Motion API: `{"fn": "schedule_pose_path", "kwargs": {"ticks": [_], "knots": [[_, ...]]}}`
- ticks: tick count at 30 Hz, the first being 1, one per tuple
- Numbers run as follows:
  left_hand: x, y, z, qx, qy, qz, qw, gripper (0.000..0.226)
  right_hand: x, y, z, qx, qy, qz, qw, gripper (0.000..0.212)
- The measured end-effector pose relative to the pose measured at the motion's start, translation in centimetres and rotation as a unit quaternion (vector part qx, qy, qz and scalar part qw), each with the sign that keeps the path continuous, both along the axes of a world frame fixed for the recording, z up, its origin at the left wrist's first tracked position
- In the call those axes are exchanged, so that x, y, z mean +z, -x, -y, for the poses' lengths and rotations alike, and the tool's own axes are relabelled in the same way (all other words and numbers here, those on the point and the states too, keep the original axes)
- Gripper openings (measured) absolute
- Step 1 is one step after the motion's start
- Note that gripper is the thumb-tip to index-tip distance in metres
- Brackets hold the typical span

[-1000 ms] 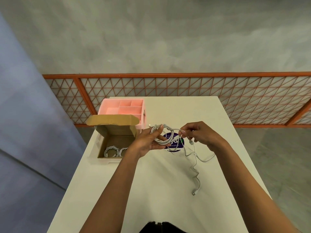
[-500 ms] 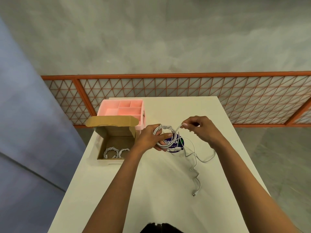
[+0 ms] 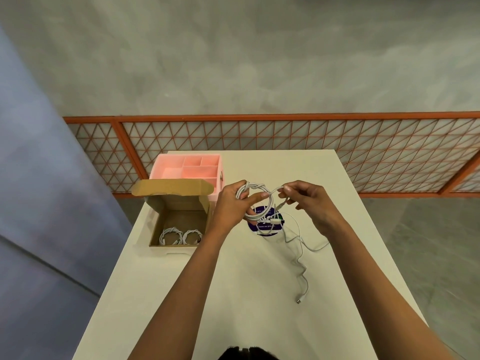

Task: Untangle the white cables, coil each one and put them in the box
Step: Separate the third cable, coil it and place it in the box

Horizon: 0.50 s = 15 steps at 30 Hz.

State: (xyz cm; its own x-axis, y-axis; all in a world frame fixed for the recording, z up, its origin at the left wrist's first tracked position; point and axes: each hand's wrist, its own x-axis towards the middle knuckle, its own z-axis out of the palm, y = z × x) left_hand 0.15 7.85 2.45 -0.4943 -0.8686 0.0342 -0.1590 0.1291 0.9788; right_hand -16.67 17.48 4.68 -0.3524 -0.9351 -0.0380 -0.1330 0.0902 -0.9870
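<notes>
White table (image 3: 233,294) sitting by an orange lattice rail (image 3: 285,141) | left hand (image 3: 230,207) gripping the white cable coil (image 3: 255,187), right hand (image 3: 310,201) pinching its strand (image 3: 275,190) just beside | loose tail (image 3: 306,283) trailing near-right | cardboard box (image 3: 181,219) lying left, nearer the left hand, guessing that one's dropping it

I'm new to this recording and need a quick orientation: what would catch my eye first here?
Mid-table, the left hand grips a coiled white cable while the right hand pinches a strand of it. To the left, the open cardboard box holds two coiled cables. A loose cable trails across the table on the right.
</notes>
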Motion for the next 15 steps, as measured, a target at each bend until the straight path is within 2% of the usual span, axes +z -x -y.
{"fn": "schedule_pose_path", "kwargs": {"ticks": [3,5,8,11,15], "knots": [[0.15,-0.08,-0.50,-0.006,-0.024,-0.015,1.000,0.044,-0.62,-0.22,0.03,0.002,0.012,0.061,0.998,0.013],[0.36,-0.11,-0.72,-0.025,-0.008,-0.017,1.000,0.036,-0.82,-0.46,0.09,0.010,0.020,0.088,0.996,0.014],[0.53,-0.33,-0.54,-0.079,0.001,-0.012,0.997,0.050,-1.02,-0.57,0.21,0.020,0.029,0.092,0.995,0.014],[0.39,-0.32,-0.33,-0.079,0.011,-0.003,0.997,0.025,-1.01,-0.51,0.23,0.019,0.034,0.082,0.996,0.013],[0.04,-0.17,-0.22,-0.071,0.031,0.010,0.997,0.017,-1.20,-0.43,0.37,0.020,0.037,0.087,0.995,0.013]]}}
